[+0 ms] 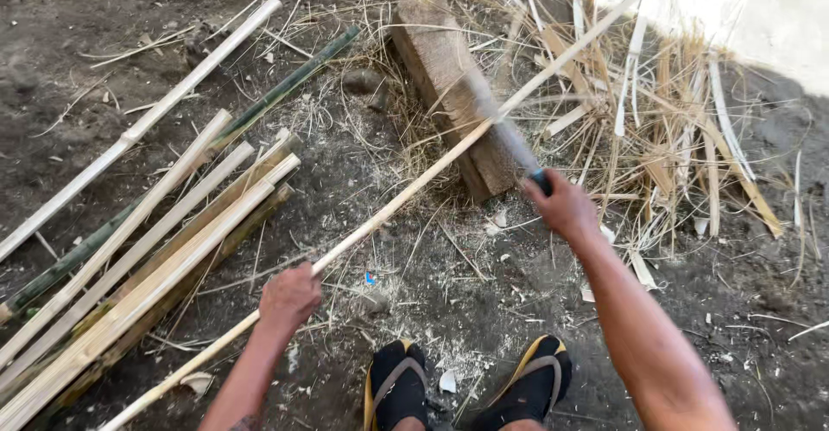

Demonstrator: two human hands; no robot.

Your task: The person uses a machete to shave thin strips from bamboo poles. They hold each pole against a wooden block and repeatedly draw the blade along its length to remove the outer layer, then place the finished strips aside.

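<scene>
left hand (289, 297) grips bamboo strip (414, 189) | right hand (561, 206) holds blurred blade (505, 133) on strip | wood block (449, 85) beneath

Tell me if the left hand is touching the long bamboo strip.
Touching. The head view shows the left hand closed around the long bamboo strip, which passes through its grip and runs on over the wooden block.

Both forearms are bare, with no sleeves, gloves, watch or rings visible. The left hand (289, 295) and the right hand (563, 206) are uncovered. The feet wear black flip-flop sandals with yellow-edged soles: the left sandal (394, 388) has a grey thong strap, and the right sandal (531, 383), beside it, has a matching grey strap.
</scene>
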